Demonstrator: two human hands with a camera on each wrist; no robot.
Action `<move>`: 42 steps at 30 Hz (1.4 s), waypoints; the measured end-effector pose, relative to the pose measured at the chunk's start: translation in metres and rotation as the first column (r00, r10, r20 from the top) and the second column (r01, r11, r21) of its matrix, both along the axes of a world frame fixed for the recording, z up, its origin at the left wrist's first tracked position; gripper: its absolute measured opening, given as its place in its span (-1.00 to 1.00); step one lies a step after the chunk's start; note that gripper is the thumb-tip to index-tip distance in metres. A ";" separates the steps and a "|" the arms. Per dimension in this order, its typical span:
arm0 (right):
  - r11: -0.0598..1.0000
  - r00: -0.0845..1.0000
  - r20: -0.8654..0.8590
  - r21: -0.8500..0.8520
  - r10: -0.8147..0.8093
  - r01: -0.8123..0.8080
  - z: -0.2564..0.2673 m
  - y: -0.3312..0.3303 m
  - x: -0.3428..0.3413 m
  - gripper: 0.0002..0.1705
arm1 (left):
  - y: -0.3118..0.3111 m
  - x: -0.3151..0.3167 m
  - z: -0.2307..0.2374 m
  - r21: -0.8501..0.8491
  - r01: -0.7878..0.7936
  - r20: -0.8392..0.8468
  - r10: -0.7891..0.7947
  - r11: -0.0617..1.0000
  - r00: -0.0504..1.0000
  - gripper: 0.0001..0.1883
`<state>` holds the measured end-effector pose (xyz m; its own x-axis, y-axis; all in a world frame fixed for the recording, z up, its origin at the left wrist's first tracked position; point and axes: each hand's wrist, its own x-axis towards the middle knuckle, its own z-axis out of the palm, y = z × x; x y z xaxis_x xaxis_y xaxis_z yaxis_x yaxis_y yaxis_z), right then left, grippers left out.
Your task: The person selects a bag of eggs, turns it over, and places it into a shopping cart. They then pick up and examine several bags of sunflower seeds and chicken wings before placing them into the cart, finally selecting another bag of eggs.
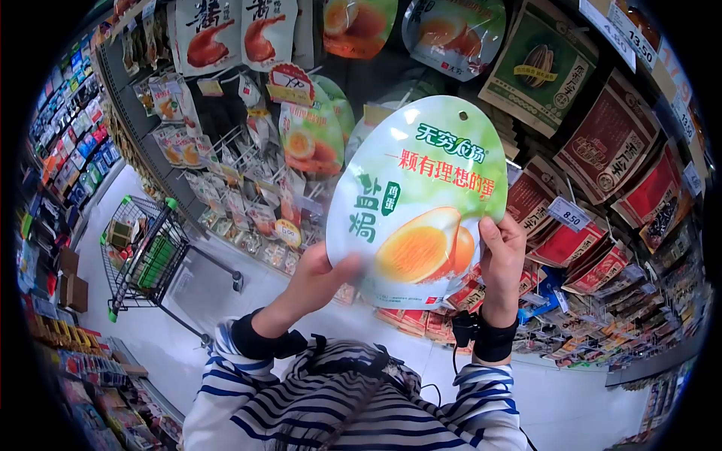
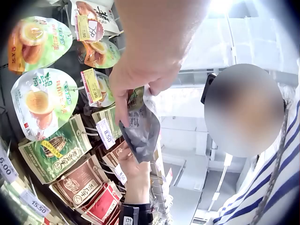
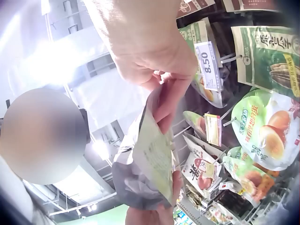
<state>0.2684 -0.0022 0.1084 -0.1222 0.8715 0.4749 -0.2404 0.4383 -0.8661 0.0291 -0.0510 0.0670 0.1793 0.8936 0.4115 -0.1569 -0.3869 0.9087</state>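
Note:
An egg-shaped snack pouch (image 1: 421, 203), white and green with a picture of a halved egg, is held upright between both hands, its printed front towards the head view. The left hand (image 1: 322, 282) pinches its lower left edge with the thumb on the front. At the lower right edge, the right hand (image 1: 502, 259) grips it, thumb in front and fingers behind. In the left wrist view the pouch (image 2: 143, 133) shows edge-on below the left hand (image 2: 145, 70). The right wrist view shows the right hand (image 3: 154, 65) holding the pouch (image 3: 152, 159) near its side.
Hanging snack packets fill the rack ahead, with green seed bags (image 1: 541, 64) at upper right and similar egg pouches (image 1: 455, 34) above. Price tags (image 1: 569, 213) stick out on hooks. A shopping cart (image 1: 143, 259) with some goods stands on the floor at left.

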 end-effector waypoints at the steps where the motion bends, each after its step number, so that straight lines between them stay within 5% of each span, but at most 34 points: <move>1: 1.000 1.000 -0.017 -0.022 -0.001 0.001 -0.001 -0.003 -0.001 -0.71 | -0.002 0.002 -0.003 -0.054 0.004 0.031 -0.002 0.999 1.000 -0.76; 12: 0.995 0.999 0.044 -0.094 -0.013 0.017 -0.040 -0.036 0.016 -0.53 | -0.008 0.020 -0.039 -0.395 -0.038 0.176 0.116 0.918 0.977 -0.70; 18: 0.981 0.997 0.064 -0.190 0.044 -0.031 -0.062 -0.056 0.010 -0.53 | -0.012 0.031 -0.030 -0.244 -0.123 0.273 0.190 0.962 0.943 -0.72; 23: 0.976 0.998 -0.060 -0.214 0.021 -0.034 -0.075 -0.052 0.005 -0.67 | -0.011 0.025 -0.051 -0.206 -0.062 0.185 0.101 0.977 0.977 -0.74; 33: 0.980 0.970 -0.236 -0.173 0.059 -0.102 -0.085 -0.045 0.007 -0.61 | -0.015 0.017 -0.041 -0.191 0.080 0.071 -0.068 0.978 0.995 -0.76; 36: 0.979 0.966 -0.248 -0.171 0.069 -0.114 -0.091 -0.044 0.010 -0.61 | -0.013 0.023 -0.038 -0.099 -0.003 0.030 0.006 0.995 1.000 -0.70; 42: 0.978 0.957 -0.281 -0.170 0.067 -0.118 -0.086 -0.044 0.005 -0.60 | -0.008 0.021 -0.041 -0.227 0.075 0.118 -0.049 0.971 0.992 -0.71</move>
